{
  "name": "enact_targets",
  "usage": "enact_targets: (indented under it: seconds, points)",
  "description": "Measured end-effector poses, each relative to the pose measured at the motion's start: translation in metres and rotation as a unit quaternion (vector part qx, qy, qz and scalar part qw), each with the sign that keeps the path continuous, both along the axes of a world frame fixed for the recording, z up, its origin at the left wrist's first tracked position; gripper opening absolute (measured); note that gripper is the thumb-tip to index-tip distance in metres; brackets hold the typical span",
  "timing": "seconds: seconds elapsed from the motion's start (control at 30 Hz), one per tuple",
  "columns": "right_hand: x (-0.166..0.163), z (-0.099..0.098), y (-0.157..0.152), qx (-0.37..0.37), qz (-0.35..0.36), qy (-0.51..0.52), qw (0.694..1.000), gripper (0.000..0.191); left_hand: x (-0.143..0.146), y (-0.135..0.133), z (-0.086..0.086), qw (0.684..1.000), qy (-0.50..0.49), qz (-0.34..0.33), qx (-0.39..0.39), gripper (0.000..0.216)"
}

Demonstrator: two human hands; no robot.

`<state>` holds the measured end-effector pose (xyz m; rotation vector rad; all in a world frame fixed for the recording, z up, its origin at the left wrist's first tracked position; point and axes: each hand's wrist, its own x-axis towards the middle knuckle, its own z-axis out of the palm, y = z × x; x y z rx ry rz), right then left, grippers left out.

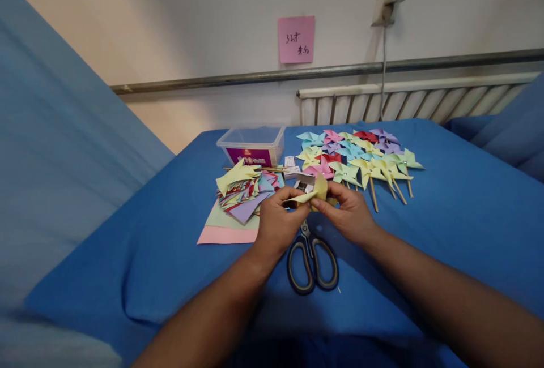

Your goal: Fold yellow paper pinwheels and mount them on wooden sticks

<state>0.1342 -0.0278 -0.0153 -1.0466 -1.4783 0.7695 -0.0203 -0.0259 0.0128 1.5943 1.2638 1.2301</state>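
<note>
Between my two hands is a yellow paper pinwheel piece (319,188), with part of it curled up. My left hand (280,218) pinches its left side, fingers closed. On the right side, my right hand (346,209) grips the paper between thumb and fingers. Below the hands, scissors (312,263) with dark handles lie on the blue cloth, their blades partly hidden. Just behind the paper sits a small open box (304,180) with dark contents I cannot make out. To the left lies a pile of cut coloured paper (246,192).
Several finished pinwheels (361,155) on sticks lie at the back right. A clear plastic tub (253,144) with a purple label stands at the back left, near small white boxes (290,168). Flat pink paper (225,236) lies under the pile. A wall with a radiator (408,99) is behind the table.
</note>
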Motion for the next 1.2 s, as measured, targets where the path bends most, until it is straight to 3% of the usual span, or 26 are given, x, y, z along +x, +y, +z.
enact_targets:
  seconds: [0.3,0.6,0.8,1.2]
  points:
    - [0.0011,0.0004,-0.0017,0.022,-0.010,-0.011,1.000,0.008,-0.0009,-0.0028,0.0021,1.000,0.009,0.001,0.015,0.010]
    - [0.0037,-0.0021,0.0001,-0.033,0.053,0.065,0.996,0.017,-0.0027,-0.0022,0.0005,1.000,-0.017,-0.010,0.005,0.011]
    - [0.0031,-0.0016,0.0006,-0.049,0.064,0.086,0.993,0.021,-0.0038,-0.0013,-0.0016,0.999,-0.031,-0.028,0.005,0.021]
    - [0.0013,-0.0004,-0.0013,-0.050,0.067,0.120,0.989,0.022,-0.0023,-0.0053,0.0005,1.000,-0.013,-0.010,0.017,0.018]
